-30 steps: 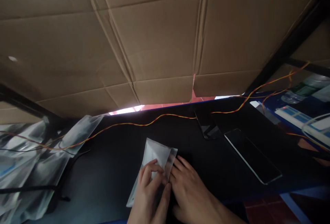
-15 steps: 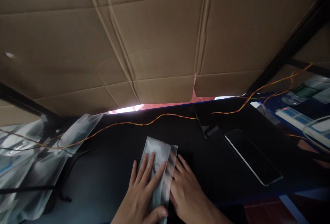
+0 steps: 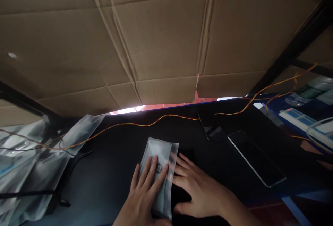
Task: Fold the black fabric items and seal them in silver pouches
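Observation:
A translucent plastic pouch (image 3: 161, 151) with something dark inside lies on the black table (image 3: 117, 163) near its front edge. My left hand (image 3: 145, 191) rests flat on top of the pouch, fingers stretched out and pressing it down. My right hand (image 3: 200, 191) lies flat on the table at the pouch's right edge, fingers spread and touching the pouch's clear flap. Neither hand grips anything.
A cardboard sheet (image 3: 161, 35) stands behind the table. A red-yellow twisted wire (image 3: 156, 120) runs across the back. Two dark phones (image 3: 256, 158) (image 3: 210, 127) lie at the right. Several plastic bags (image 3: 28, 163) pile up at the left. A power strip (image 3: 299, 118) sits far right.
My left hand went from curled fingers on the pouch to lying flat on it. My right hand slid off to the right, fingers spreading on the table. The pouch now lies flatter.

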A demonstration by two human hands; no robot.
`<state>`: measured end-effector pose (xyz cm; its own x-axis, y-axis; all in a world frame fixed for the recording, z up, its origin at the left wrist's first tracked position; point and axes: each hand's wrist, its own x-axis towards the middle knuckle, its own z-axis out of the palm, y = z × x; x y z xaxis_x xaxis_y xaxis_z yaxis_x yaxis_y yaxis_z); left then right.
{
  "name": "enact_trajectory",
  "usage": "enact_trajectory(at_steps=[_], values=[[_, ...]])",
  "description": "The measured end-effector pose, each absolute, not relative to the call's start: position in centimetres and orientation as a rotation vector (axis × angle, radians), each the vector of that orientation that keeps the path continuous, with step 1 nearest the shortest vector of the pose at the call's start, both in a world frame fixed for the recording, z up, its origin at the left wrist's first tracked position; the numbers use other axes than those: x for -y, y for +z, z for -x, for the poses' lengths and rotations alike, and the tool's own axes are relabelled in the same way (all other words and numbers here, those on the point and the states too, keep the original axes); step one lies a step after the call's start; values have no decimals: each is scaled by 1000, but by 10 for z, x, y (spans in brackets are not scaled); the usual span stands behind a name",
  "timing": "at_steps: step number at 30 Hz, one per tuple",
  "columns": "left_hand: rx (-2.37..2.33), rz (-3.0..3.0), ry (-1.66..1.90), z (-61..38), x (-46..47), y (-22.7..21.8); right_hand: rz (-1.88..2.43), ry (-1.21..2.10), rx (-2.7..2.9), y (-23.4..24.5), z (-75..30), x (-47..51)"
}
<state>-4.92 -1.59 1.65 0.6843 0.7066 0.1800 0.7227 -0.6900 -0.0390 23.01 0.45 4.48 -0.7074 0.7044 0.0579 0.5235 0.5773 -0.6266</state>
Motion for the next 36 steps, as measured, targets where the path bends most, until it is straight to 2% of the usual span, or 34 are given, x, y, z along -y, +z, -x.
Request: enact_trajectory(at_steps=[10,21,27,30,33,36], values=[[1335,2913,-98,43,24,18,1462,560,2233,17,-158,9],[1107,2952,-187,48,5,37,836,734,2539,20,-207,4],[1171,2956,-238,37,7,34,1153,531,2320,4,-165,19],[1236,3043,-246,52,8,43,1140,734,2267,25,-173,16],[1281,3151,-253,69,5,52,865,1042,2358,54,-203,2],[1334,3116,-238,75,4,50,797,1123,2456,62,-226,-10]])
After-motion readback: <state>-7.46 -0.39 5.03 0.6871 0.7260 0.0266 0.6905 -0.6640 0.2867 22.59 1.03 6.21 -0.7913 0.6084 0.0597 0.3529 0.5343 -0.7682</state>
